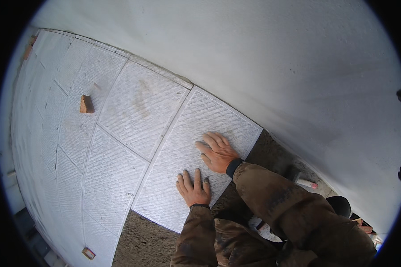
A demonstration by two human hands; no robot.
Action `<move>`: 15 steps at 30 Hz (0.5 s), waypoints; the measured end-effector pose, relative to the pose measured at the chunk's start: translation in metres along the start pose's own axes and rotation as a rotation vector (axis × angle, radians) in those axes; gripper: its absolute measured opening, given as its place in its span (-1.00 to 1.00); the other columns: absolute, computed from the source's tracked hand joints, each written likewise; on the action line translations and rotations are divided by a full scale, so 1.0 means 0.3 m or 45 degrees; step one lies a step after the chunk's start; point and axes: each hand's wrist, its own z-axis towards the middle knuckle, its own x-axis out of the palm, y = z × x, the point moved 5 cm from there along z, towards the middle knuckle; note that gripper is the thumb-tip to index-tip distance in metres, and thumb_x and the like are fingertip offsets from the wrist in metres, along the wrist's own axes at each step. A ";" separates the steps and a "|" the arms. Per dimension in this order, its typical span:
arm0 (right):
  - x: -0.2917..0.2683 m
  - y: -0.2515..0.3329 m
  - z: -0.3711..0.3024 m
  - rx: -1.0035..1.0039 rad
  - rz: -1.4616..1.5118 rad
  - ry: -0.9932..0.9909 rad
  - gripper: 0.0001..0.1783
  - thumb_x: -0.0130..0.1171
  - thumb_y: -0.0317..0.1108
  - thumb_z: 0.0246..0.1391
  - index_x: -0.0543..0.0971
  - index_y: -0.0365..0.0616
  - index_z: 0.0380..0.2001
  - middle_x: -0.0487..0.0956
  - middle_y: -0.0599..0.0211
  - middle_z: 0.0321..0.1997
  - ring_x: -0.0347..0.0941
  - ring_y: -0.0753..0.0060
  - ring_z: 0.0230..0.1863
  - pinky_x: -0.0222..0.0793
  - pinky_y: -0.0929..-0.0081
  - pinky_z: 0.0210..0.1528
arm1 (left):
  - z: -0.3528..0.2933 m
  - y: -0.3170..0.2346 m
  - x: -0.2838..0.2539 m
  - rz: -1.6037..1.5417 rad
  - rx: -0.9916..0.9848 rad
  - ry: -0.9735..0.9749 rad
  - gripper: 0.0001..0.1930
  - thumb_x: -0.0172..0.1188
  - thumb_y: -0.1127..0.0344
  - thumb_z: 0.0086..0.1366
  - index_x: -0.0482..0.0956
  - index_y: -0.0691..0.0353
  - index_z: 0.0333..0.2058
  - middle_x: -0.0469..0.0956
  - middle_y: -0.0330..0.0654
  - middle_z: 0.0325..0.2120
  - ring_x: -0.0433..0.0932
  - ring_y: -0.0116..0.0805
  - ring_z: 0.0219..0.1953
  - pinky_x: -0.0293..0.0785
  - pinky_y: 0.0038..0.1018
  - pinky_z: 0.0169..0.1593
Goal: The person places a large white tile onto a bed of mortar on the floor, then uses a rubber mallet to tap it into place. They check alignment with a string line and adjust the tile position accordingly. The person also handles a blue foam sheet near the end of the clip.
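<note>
Left hand (193, 188) and right hand (217, 152): both lying flat, grip open, fingers spread, pressing on the grey textured tile (196, 133); mortar bed (142, 242) adjoining.

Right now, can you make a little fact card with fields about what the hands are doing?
left hand: flat, palm down on the tile
right hand: flat on the same tile, fingers spread
tile: pale, ribbed, last in its row, beside the wall
ground: bare brown bedding past the tile's edge
brick bit: lying on a farther tile
</note>
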 end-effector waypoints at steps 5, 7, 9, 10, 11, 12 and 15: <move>-0.073 -0.010 -0.050 0.021 0.185 -0.033 -0.50 0.23 -0.30 0.19 0.53 0.00 0.22 0.46 0.15 0.22 0.33 0.04 0.34 0.20 0.06 0.44 | 0.003 -0.008 0.001 -0.008 0.039 -0.023 -0.43 0.29 0.12 0.29 0.54 -0.06 0.28 0.29 0.15 0.37 0.16 0.31 0.43 0.04 0.24 0.44; -0.151 -0.028 -0.181 -0.038 0.278 -0.079 -0.54 0.24 -0.35 0.18 0.55 -0.02 0.18 0.52 0.20 0.11 0.41 0.05 0.23 0.31 0.09 0.33 | 0.001 -0.006 0.005 0.012 0.048 -0.022 -0.43 0.28 0.12 0.29 0.53 -0.04 0.29 0.28 0.15 0.37 0.16 0.31 0.44 0.04 0.23 0.45; -0.235 -0.071 -0.378 -0.042 0.249 0.011 -0.62 0.27 -0.42 0.14 0.61 -0.04 0.06 0.58 0.31 -0.07 0.52 0.09 0.02 0.44 0.13 0.13 | -0.005 -0.003 0.006 0.027 0.054 -0.016 -0.43 0.28 0.11 0.30 0.53 -0.03 0.29 0.28 0.15 0.37 0.16 0.30 0.44 0.04 0.22 0.45; -0.284 -0.100 -0.484 -0.079 0.238 0.040 -0.65 0.27 -0.42 0.13 0.62 -0.03 0.02 0.59 0.30 -0.10 0.52 0.10 0.00 0.45 0.14 0.09 | -0.006 -0.003 0.005 0.036 0.065 -0.026 -0.44 0.27 0.11 0.31 0.53 -0.03 0.29 0.27 0.15 0.38 0.16 0.30 0.44 0.03 0.22 0.45; -0.315 -0.136 -0.589 -0.079 0.211 0.150 -0.69 0.26 -0.41 0.13 0.63 -0.02 -0.02 0.59 0.29 -0.13 0.53 0.12 -0.02 0.46 0.15 0.05 | -0.006 -0.004 0.004 0.046 0.078 -0.039 -0.44 0.27 0.10 0.32 0.52 -0.03 0.29 0.27 0.15 0.38 0.16 0.29 0.44 0.03 0.22 0.45; -0.332 -0.182 -0.704 0.022 0.143 0.362 -0.70 0.26 -0.40 0.11 0.64 -0.02 -0.05 0.60 0.27 -0.14 0.54 0.11 -0.01 0.47 0.16 0.04 | -0.005 -0.005 0.005 0.062 0.082 -0.045 -0.44 0.26 0.10 0.32 0.52 -0.03 0.30 0.27 0.15 0.38 0.16 0.29 0.44 0.03 0.21 0.45; -0.368 -0.325 -1.050 0.288 -0.169 1.069 -0.68 0.23 -0.30 0.07 0.65 -0.04 -0.07 0.63 0.19 -0.16 0.57 0.06 0.00 0.51 0.11 0.02 | -0.005 -0.010 0.003 0.064 0.103 -0.082 -0.45 0.25 0.10 0.35 0.52 -0.03 0.30 0.27 0.16 0.38 0.16 0.28 0.43 0.04 0.20 0.45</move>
